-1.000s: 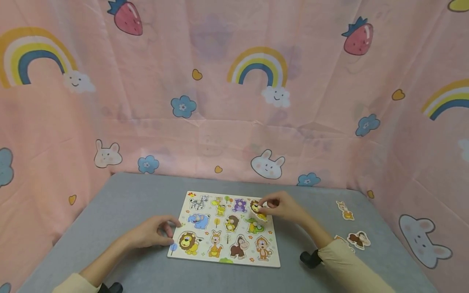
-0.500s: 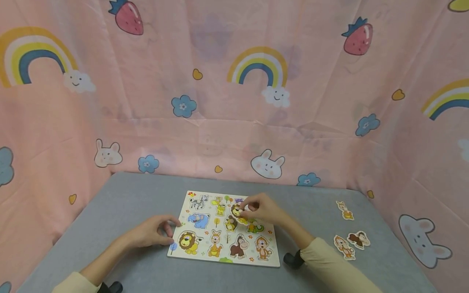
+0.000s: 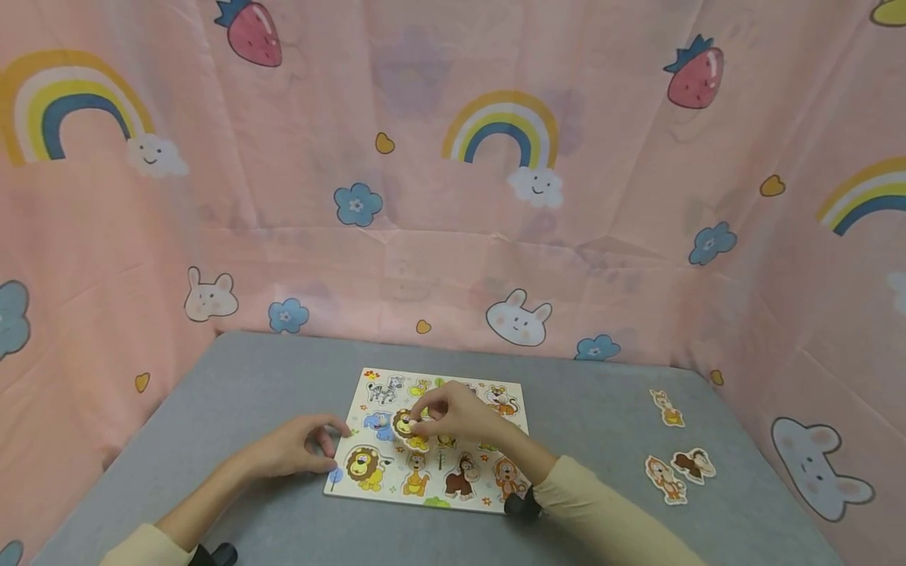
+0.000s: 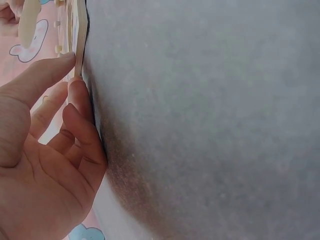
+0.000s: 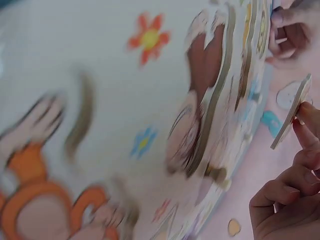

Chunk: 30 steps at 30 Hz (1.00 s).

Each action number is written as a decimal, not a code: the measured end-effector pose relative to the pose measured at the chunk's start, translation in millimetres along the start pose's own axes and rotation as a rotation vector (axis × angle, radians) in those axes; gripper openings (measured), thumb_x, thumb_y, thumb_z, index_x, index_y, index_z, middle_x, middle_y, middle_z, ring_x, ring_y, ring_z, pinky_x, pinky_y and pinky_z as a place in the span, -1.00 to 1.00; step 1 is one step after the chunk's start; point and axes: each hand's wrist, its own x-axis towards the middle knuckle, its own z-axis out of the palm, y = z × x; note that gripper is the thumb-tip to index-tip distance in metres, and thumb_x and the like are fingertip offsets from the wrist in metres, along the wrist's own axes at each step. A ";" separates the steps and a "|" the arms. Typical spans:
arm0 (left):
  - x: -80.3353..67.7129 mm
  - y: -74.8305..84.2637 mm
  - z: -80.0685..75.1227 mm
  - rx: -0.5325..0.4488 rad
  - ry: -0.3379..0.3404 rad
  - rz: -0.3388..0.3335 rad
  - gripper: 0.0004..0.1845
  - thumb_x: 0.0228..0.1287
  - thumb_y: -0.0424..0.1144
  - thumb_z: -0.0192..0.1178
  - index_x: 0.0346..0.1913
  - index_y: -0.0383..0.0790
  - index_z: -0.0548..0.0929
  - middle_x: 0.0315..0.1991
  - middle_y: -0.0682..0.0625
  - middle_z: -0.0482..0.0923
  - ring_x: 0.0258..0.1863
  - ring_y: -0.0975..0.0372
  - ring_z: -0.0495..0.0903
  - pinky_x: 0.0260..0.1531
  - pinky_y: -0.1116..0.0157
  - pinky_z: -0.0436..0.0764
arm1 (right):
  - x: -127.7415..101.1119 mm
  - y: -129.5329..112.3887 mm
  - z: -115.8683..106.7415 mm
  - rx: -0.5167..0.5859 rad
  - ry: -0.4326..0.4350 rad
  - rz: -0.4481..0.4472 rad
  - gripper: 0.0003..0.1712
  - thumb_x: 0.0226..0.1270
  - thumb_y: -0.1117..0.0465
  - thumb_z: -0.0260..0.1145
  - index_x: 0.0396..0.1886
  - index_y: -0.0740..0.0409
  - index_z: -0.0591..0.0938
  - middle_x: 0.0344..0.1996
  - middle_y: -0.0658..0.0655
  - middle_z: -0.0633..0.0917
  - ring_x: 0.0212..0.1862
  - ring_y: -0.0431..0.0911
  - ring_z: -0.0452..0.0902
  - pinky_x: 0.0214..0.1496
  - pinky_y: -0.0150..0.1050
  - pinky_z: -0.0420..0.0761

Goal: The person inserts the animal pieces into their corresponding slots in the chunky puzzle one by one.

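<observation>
A wooden animal puzzle board lies flat on the grey table. My right hand hovers over the board's middle left and pinches a small brown and yellow animal piece by its peg. The right wrist view shows that piece edge-on, lifted off the blurred board. My left hand holds the board's left edge. Its thumb lies on the board's top and its curled fingers lie against the board's rim.
Three loose animal pieces lie on the table at the right: a fawn one, a monkey and a dark ape. Pink patterned cloth walls in the table on three sides.
My right hand has carried the animal piece leftward from the board's upper right to its middle left. The left hand has stayed on the board's left edge.
</observation>
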 end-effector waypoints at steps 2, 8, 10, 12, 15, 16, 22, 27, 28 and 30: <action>0.6 -0.5 0.1 0.002 -0.002 0.000 -0.54 0.14 -0.43 0.47 0.11 -0.33 0.59 -0.37 0.01 0.53 -0.58 0.27 0.40 -0.57 0.39 0.37 | 3.6 -4.5 6.3 -0.019 -0.011 0.011 -0.94 0.33 0.31 0.46 -0.31 0.06 0.80 -0.71 -0.11 0.33 -0.60 -0.26 0.16 -0.45 -0.35 0.30; 1.6 -1.6 -0.2 0.012 -0.009 0.018 -0.55 0.13 -0.44 0.46 0.10 -0.35 0.59 -0.36 0.00 0.53 -0.59 0.29 0.40 -0.57 0.39 0.38 | 11.2 -15.1 22.4 -0.040 -0.046 0.023 -0.96 0.27 0.31 0.49 -0.33 0.09 0.79 -0.73 -0.12 0.35 -0.62 -0.29 0.18 -0.50 -0.38 0.27; 1.4 -1.1 -0.4 0.010 -0.013 0.021 -0.55 0.14 -0.44 0.46 0.10 -0.35 0.59 -0.36 0.00 0.53 -0.59 0.29 0.40 -0.57 0.39 0.38 | 13.7 -16.3 27.0 -0.047 -0.057 0.015 -0.95 0.25 0.33 0.50 -0.34 0.10 0.79 -0.73 -0.12 0.36 -0.63 -0.30 0.18 -0.51 -0.39 0.26; 1.3 -0.5 -0.6 0.010 -0.015 0.025 -0.55 0.14 -0.44 0.46 0.10 -0.35 0.59 -0.36 0.00 0.53 -0.59 0.29 0.40 -0.57 0.39 0.38 | 16.7 -16.8 31.3 -0.066 -0.074 -0.004 -0.96 0.25 0.33 0.50 -0.33 0.15 0.79 -0.74 -0.12 0.38 -0.64 -0.31 0.19 -0.51 -0.41 0.25; 1.2 0.5 -1.0 0.012 -0.018 0.032 -0.55 0.14 -0.43 0.46 0.10 -0.35 0.58 -0.37 0.00 0.53 -0.59 0.29 0.40 -0.57 0.39 0.38 | 20.6 -19.7 36.5 -0.081 -0.106 -0.026 -0.98 0.28 0.32 0.49 -0.33 0.19 0.78 -0.74 -0.13 0.40 -0.65 -0.33 0.20 -0.52 -0.42 0.26; 1.1 0.6 -1.2 0.013 -0.019 0.033 -0.55 0.14 -0.43 0.46 0.10 -0.36 0.58 -0.37 0.00 0.53 -0.59 0.30 0.40 -0.57 0.39 0.38 | 22.0 -20.7 38.2 -0.087 -0.116 -0.029 -0.96 0.29 0.30 0.48 -0.33 0.20 0.78 -0.74 -0.14 0.40 -0.65 -0.33 0.20 -0.53 -0.43 0.25; 1.1 0.6 -1.6 0.014 -0.020 0.034 -0.55 0.15 -0.42 0.45 0.11 -0.33 0.58 -0.36 0.01 0.54 -0.60 0.29 0.41 -0.56 0.39 0.40 | 27.4 -25.0 46.6 -0.084 -0.126 -0.003 -0.97 0.25 0.34 0.50 -0.34 0.18 0.79 -0.73 -0.14 0.41 -0.64 -0.34 0.22 -0.54 -0.44 0.25; 1.3 1.0 -2.3 0.021 -0.019 0.036 -0.55 0.15 -0.42 0.45 0.10 -0.33 0.58 -0.36 0.02 0.54 -0.60 0.30 0.40 -0.57 0.39 0.39 | 27.3 -25.6 52.6 -0.062 -0.114 0.059 -0.97 0.24 0.33 0.52 -0.37 0.18 0.79 -0.74 -0.11 0.43 -0.65 -0.32 0.24 -0.56 -0.44 0.28; 1.3 1.2 -2.3 0.023 -0.019 0.034 -0.55 0.15 -0.43 0.45 0.10 -0.33 0.58 -0.37 0.02 0.54 -0.60 0.30 0.41 -0.57 0.39 0.39 | 26.8 -25.8 53.8 -0.055 -0.112 0.072 -0.97 0.24 0.32 0.52 -0.37 0.18 0.79 -0.74 -0.10 0.43 -0.66 -0.32 0.24 -0.57 -0.44 0.28; 1.2 1.3 -2.3 0.021 -0.021 0.029 -0.56 0.15 -0.43 0.45 0.10 -0.33 0.58 -0.37 0.02 0.54 -0.60 0.30 0.40 -0.57 0.40 0.39 | 26.0 -25.9 55.8 -0.043 -0.107 0.090 -0.96 0.24 0.32 0.52 -0.39 0.18 0.79 -0.75 -0.09 0.43 -0.67 -0.31 0.24 -0.57 -0.43 0.28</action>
